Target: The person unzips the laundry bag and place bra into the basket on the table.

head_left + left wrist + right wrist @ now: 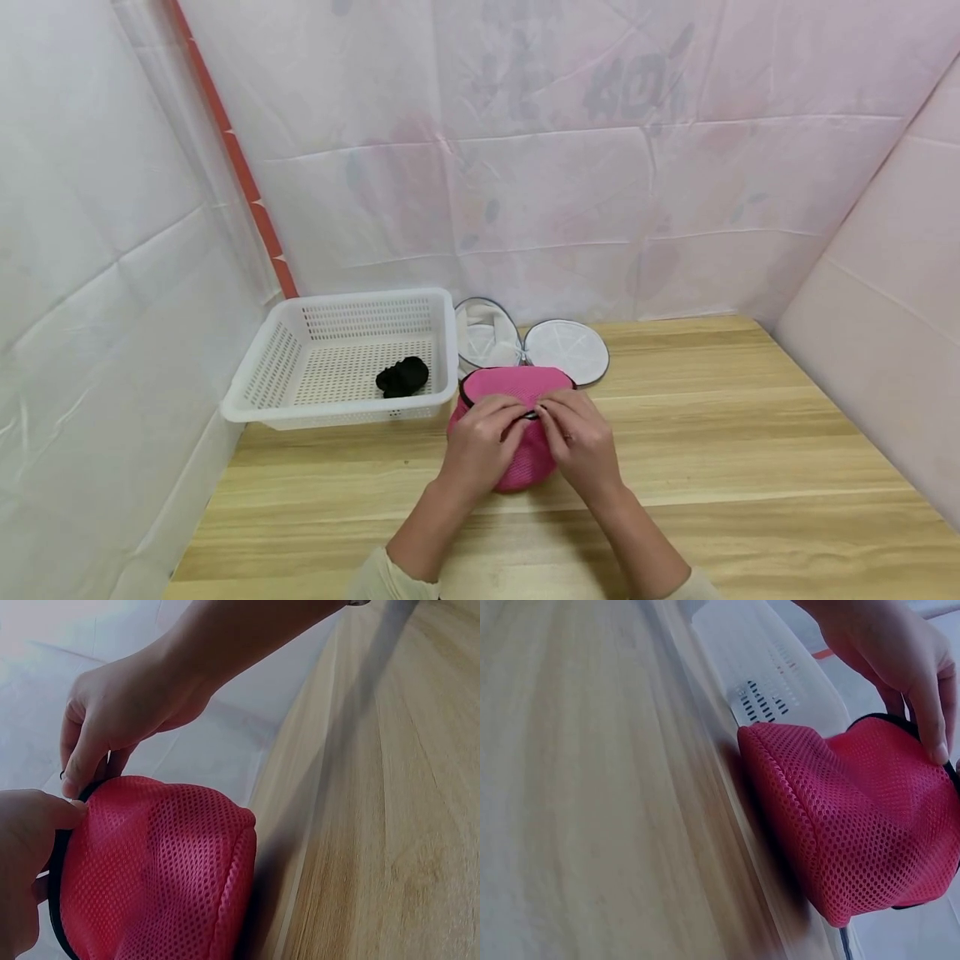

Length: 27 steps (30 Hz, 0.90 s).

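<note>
A pink mesh bag (528,458) with black trim round its top stands on the table, in front of me. My left hand (482,439) pinches the near part of the black-trimmed edge between thumb and fingers. Close beside it, my right hand (579,439) pinches the same edge, with a small dark piece of trim showing between the two hands. In the left wrist view the bag's mesh side (157,870) bulges below both hands. The right wrist view has the left hand (904,660) gripping the rim from above. The fingers partly hide the edge.
A white perforated basket (337,410) stands to the left, with a black bundle (403,377) inside. Behind the pink bag lie two round white mesh pieces with dark rims, one (487,333) at left and one (567,352) at right. White sheeting (540,192) hangs around the wooden table (720,467).
</note>
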Tool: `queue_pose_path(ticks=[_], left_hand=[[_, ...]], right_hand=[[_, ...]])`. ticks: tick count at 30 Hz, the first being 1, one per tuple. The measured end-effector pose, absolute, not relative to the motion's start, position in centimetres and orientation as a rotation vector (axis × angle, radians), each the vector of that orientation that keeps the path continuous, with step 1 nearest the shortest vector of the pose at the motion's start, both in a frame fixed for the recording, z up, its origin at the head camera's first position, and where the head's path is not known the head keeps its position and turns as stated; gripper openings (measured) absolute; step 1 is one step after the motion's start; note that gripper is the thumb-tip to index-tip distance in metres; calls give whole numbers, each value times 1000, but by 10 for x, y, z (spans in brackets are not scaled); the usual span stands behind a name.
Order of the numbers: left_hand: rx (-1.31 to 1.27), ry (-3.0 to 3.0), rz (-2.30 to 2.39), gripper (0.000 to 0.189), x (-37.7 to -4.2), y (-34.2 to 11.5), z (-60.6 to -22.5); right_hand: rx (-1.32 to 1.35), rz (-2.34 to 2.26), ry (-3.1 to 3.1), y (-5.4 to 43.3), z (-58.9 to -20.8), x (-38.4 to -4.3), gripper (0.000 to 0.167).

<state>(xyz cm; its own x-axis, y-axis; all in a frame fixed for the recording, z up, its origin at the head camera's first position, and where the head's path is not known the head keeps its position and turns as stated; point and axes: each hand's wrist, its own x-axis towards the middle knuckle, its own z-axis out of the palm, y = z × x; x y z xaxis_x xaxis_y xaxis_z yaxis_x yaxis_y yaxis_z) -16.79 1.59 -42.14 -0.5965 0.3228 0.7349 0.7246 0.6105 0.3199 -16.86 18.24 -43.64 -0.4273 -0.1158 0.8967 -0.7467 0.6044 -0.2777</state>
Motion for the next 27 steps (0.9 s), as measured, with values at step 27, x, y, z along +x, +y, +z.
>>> queue_pose_path(ticks=[27], left_hand=[[-820, -2201, -871, 8, -175, 8, -424]], right_hand=[[622, 832, -1917, 194, -433, -173, 10]])
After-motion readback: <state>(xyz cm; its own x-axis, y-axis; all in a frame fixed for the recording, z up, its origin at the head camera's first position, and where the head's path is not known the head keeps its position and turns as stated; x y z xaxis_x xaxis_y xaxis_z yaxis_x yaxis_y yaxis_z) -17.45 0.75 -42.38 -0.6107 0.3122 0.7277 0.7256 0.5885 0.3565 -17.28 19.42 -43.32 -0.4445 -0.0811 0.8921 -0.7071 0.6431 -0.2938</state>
